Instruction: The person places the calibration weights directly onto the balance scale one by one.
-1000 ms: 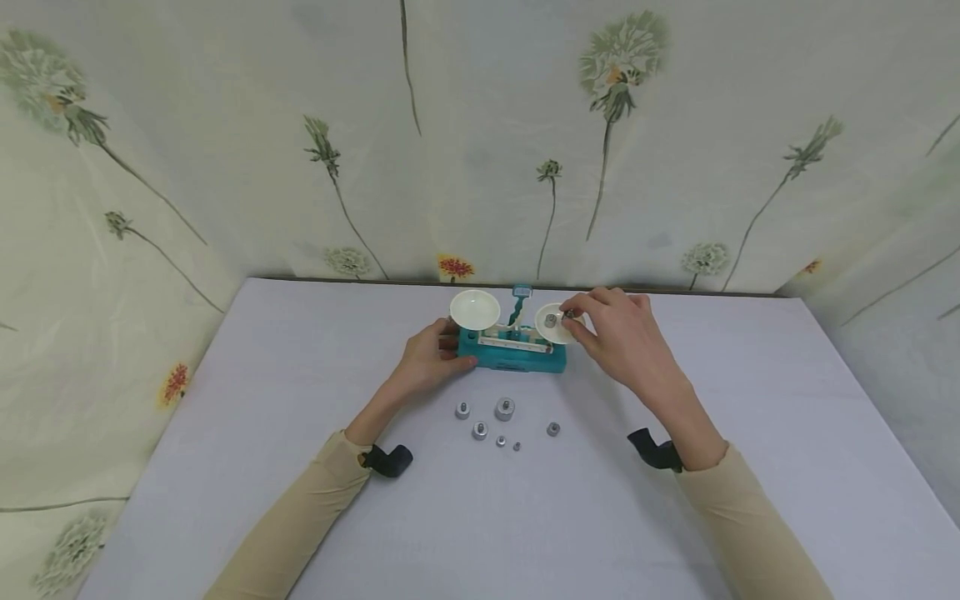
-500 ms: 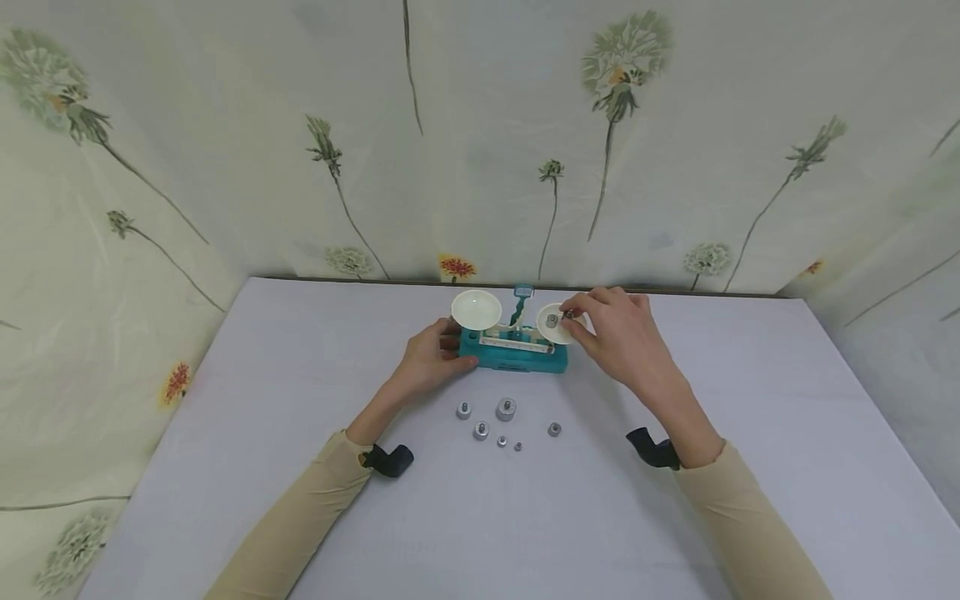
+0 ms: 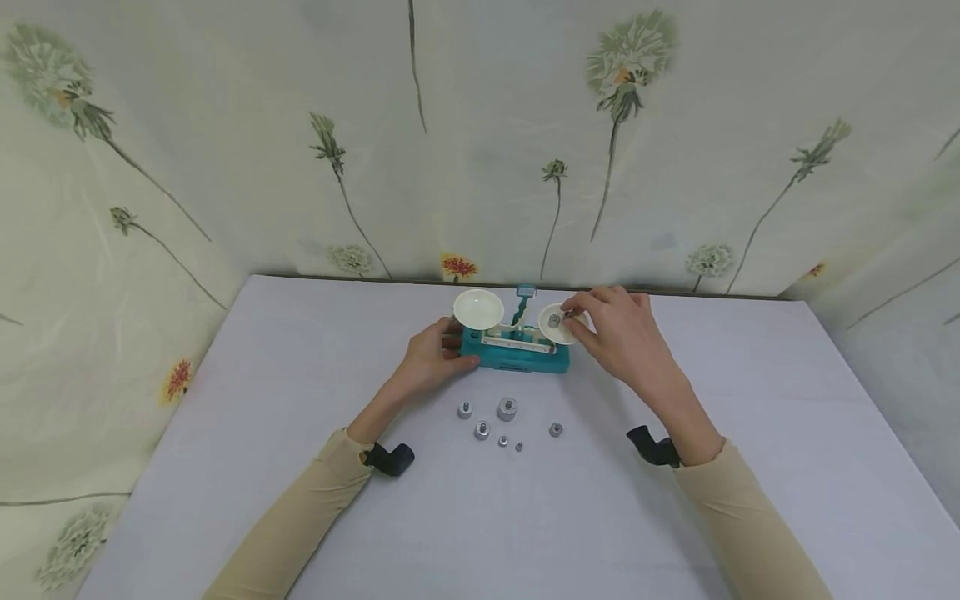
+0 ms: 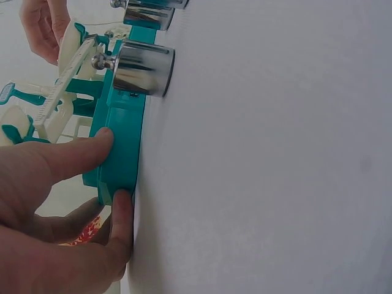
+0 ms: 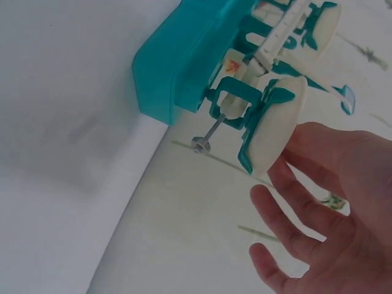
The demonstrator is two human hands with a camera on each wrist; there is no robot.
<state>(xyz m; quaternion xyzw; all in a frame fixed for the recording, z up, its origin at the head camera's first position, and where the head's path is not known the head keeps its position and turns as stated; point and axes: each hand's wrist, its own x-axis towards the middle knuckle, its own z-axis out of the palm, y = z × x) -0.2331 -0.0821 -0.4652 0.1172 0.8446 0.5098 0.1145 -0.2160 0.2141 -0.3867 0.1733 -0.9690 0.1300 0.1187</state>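
A teal balance scale [image 3: 514,350] with two white pans stands at the far middle of the table. My left hand [image 3: 429,358] grips the left end of its base [image 4: 119,153], thumb low and a finger on its side. My right hand [image 3: 618,333] is at the right pan [image 3: 558,327], thumb and forefinger pinching a small metal weight [image 3: 569,315] beside another weight [image 3: 554,320] lying in the pan. The left pan [image 3: 478,309] holds nothing. In the right wrist view the other fingers [image 5: 306,226] hang relaxed below the right pan [image 5: 278,122]; the pinch is hidden.
Several silver weights lie loose in front of the scale, the largest [image 3: 507,408] in the middle, a smaller one [image 3: 556,429] to the right. The pale table [image 3: 525,517] runs back to a flower-patterned wall [image 3: 480,150]. Black wrist mounts [image 3: 390,458] sit on both sleeves.
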